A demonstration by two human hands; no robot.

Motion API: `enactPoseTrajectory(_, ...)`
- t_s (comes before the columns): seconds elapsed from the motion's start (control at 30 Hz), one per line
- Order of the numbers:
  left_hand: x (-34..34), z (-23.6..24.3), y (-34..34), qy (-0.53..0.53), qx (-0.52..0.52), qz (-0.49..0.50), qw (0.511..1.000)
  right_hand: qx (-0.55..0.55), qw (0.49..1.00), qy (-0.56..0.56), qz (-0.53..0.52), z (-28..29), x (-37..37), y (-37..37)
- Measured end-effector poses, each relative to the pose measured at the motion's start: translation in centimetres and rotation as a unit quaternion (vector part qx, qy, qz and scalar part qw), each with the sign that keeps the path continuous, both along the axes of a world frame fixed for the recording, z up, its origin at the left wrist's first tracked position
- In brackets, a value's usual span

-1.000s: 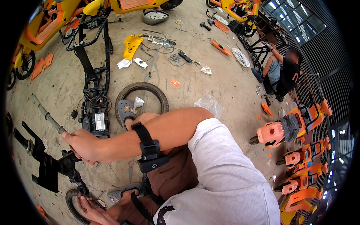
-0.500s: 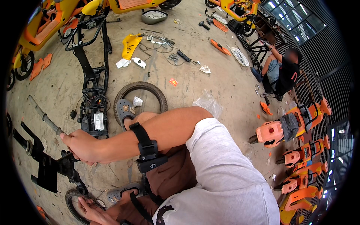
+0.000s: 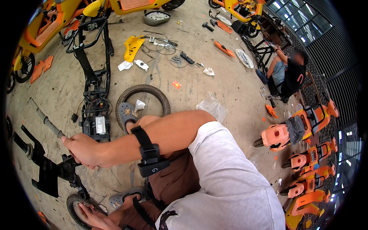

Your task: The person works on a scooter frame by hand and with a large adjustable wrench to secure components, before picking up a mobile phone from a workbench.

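Note:
My right hand (image 3: 85, 150) is closed around a grey metal rod (image 3: 46, 120), which slants up and left out of the fist. Just below it lies a black metal fork assembly (image 3: 65, 171) with a dark bracket (image 3: 46, 180) and a threaded tube end. Whether the rod joins this assembly is hidden by the hand. At the lower left, my left hand (image 3: 94, 217) has its fingers stretched out and holds nothing I can see. It is in front of a small black-tyred wheel (image 3: 73, 209), covering part of it; contact cannot be made out.
A stripped black scooter frame (image 3: 96, 88) stands beyond my right hand. By my foot lies a loose tyre (image 3: 166, 100). A yellow panel (image 3: 133, 48), cables (image 3: 163, 42) and a plastic bag (image 3: 212, 107) lie on the floor. A co-worker (image 3: 293, 73) sits near orange scooters (image 3: 278, 136).
My left hand's fingers have shifted slightly by the wheel and look straighter. The right hand keeps its hold on the rod. The whole view has moved a little.

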State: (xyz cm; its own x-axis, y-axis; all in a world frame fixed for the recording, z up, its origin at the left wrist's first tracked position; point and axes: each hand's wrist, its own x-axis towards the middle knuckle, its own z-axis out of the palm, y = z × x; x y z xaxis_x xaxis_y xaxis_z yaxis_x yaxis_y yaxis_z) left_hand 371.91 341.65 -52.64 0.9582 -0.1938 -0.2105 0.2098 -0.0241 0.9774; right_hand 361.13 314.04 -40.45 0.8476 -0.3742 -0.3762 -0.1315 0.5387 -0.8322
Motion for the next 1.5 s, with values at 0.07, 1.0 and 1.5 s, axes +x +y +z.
enactPoseTrajectory(0.07, 0.0, -2.0, 0.4, -0.226, 0.104, -0.058, 0.967, 0.011, 1.000, 0.003, -0.012, -0.2, -0.3, -0.2)
enactPoseTrajectory(1.0, -2.9, 0.9, -4.2, -0.020, 0.069, 0.047, 0.996, 0.001, 1.000, 0.010, -0.027, -0.9, -1.5, -1.0)
enactPoseTrajectory(1.5, 0.6, -0.9, -1.9, 0.058, -0.071, 0.101, 0.991, -0.021, 0.999, -0.033, -0.026, 2.8, -3.2, 0.7)
